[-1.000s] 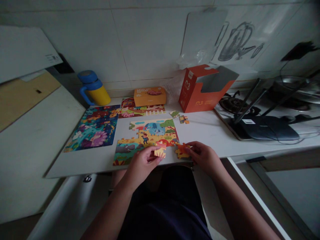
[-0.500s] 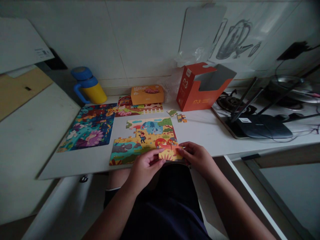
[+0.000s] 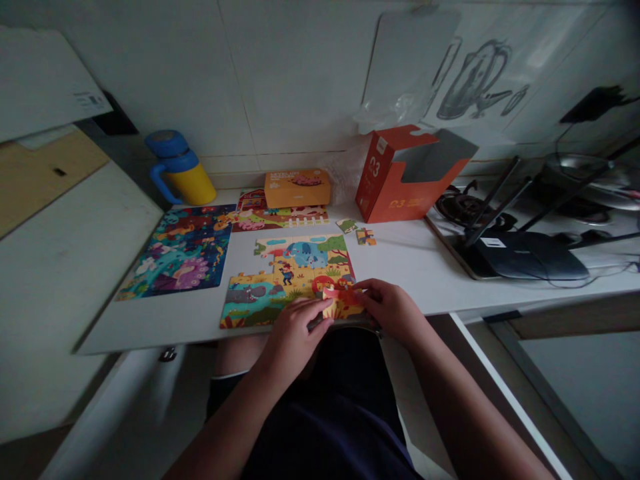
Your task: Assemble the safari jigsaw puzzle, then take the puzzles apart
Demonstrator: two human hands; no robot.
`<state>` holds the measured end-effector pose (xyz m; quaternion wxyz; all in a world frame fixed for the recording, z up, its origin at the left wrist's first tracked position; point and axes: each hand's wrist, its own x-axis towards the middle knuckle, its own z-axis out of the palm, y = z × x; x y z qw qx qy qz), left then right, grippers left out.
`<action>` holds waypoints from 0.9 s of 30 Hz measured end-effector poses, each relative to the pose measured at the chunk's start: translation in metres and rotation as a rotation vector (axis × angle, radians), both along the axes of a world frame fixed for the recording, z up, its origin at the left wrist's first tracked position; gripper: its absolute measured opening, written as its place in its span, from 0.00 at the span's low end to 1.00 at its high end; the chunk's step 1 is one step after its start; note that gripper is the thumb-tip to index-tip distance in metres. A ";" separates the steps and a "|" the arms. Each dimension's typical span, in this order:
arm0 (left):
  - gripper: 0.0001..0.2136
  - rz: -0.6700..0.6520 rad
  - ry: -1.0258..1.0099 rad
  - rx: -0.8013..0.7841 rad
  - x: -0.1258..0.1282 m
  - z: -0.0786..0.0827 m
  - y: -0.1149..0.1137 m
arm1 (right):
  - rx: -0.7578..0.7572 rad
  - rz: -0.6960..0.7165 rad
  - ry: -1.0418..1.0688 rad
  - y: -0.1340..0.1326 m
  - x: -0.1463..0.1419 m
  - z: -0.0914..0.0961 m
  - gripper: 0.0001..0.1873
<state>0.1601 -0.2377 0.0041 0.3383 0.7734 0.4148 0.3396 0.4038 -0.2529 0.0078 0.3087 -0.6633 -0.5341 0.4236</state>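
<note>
Yellow and orange puzzle pieces (image 3: pixel 343 305) are at the near right corner of a flat, bumpy-edged animal puzzle (image 3: pixel 300 273), on a smooth white counter (image 3: pixel 400 267) by a tiled wall (image 3: pixel 295 87). The left hand (image 3: pixel 297 327) pinches their left side, the right hand (image 3: pixel 390 308) pinches their right, both arms stretched forward

A pale tiled wall (image 3: pixel 295 87) rises behind the far edge of the white desk (image 3: pixel 395 273), faint glare showing high on its right. The light is dim. A whitish panel (image 3: pixel 65 267) stands along the desk's left edge.
</note>
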 end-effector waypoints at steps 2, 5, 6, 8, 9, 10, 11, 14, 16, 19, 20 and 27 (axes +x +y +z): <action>0.18 -0.002 0.039 0.079 -0.001 -0.001 0.001 | 0.007 0.015 -0.046 0.002 0.000 0.001 0.21; 0.18 -0.010 0.113 0.153 -0.003 -0.003 0.001 | 0.017 0.022 -0.079 0.004 0.001 0.001 0.21; 0.17 -0.017 0.136 0.170 -0.004 -0.003 0.001 | 0.020 0.023 -0.080 0.004 0.002 0.001 0.21; 0.15 -0.033 0.175 0.203 -0.004 -0.002 0.000 | 0.029 0.027 -0.072 0.004 0.002 0.000 0.21; 0.14 -0.040 0.195 0.218 -0.004 -0.001 -0.001 | 0.032 0.028 -0.071 0.003 0.002 -0.001 0.21; 0.13 -0.043 0.217 0.230 -0.004 0.001 -0.002 | 0.035 0.030 -0.071 0.003 0.003 -0.001 0.21; 0.13 -0.045 0.243 0.236 -0.003 0.002 -0.003 | 0.037 0.030 -0.074 0.003 0.003 -0.001 0.21; 0.14 -0.040 0.316 0.240 -0.002 0.006 -0.007 | 0.036 0.028 -0.077 0.002 0.004 -0.001 0.21; 0.16 -0.043 0.340 0.248 -0.002 0.008 -0.009 | 0.034 0.028 -0.070 0.002 0.004 -0.001 0.21; 0.17 -0.051 0.365 0.259 -0.003 0.011 -0.012 | 0.038 0.029 -0.063 0.002 0.004 -0.001 0.21; 0.16 -0.054 0.373 0.260 -0.004 0.011 -0.013 | 0.040 0.028 -0.062 0.002 0.004 -0.001 0.21; 0.17 -0.056 0.395 0.304 -0.016 0.006 -0.012 | 0.031 0.016 -0.050 0.002 0.004 -0.001 0.20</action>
